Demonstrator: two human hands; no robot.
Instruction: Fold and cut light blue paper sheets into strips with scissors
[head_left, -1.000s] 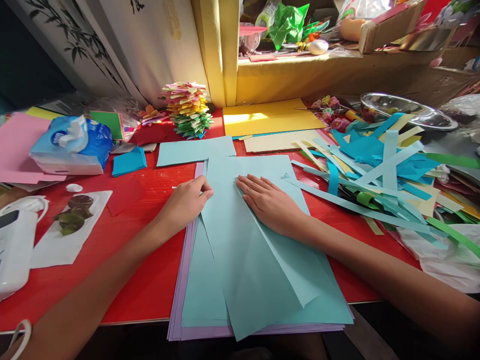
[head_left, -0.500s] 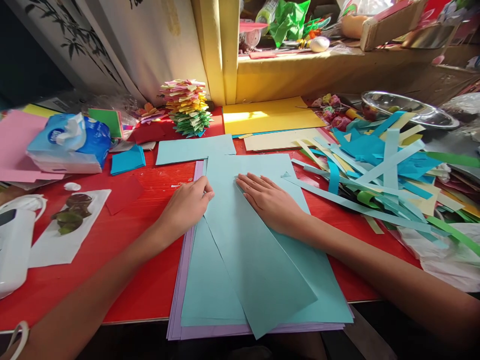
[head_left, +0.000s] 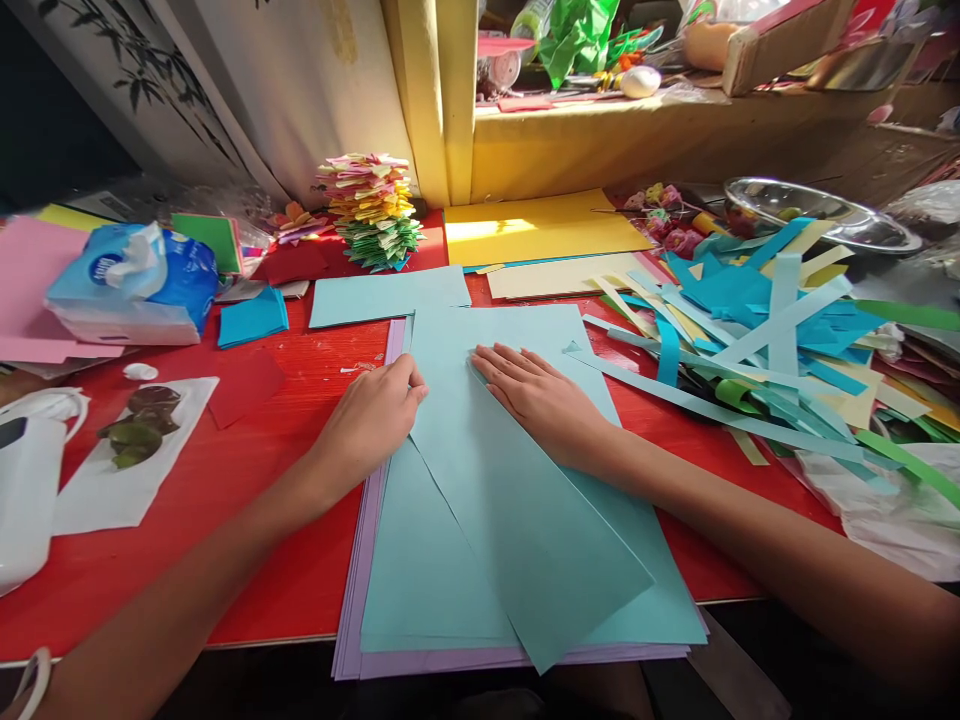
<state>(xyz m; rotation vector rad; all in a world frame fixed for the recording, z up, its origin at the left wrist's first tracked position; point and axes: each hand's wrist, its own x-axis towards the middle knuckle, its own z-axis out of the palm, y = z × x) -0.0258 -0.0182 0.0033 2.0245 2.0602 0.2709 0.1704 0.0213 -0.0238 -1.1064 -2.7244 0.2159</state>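
A light blue paper sheet [head_left: 525,520] lies slantwise over a stack of paper, its lower end turned toward the right. My left hand [head_left: 386,405] is closed, thumb against curled fingers, at the left edge of this sheet. Flat on the upper part rests my right hand [head_left: 544,400], fingers stretched out over the slanting right edge. Beneath are more light blue sheets [head_left: 420,590] and, lowest, purple paper [head_left: 356,610] showing along the left and bottom edges. The stack's near end overhangs the table edge.
On the red table [head_left: 270,540], cut paper strips [head_left: 780,330] pile up at right, near a metal bowl [head_left: 825,215]. Behind stand a folded-paper tower [head_left: 371,215], yellow paper [head_left: 540,230] and a light blue piece [head_left: 386,295]. A tissue pack [head_left: 135,280] sits at left.
The lower end of the slanting light blue sheet has swung a little to the right. Both hands keep their places, and the view has shifted very slightly.
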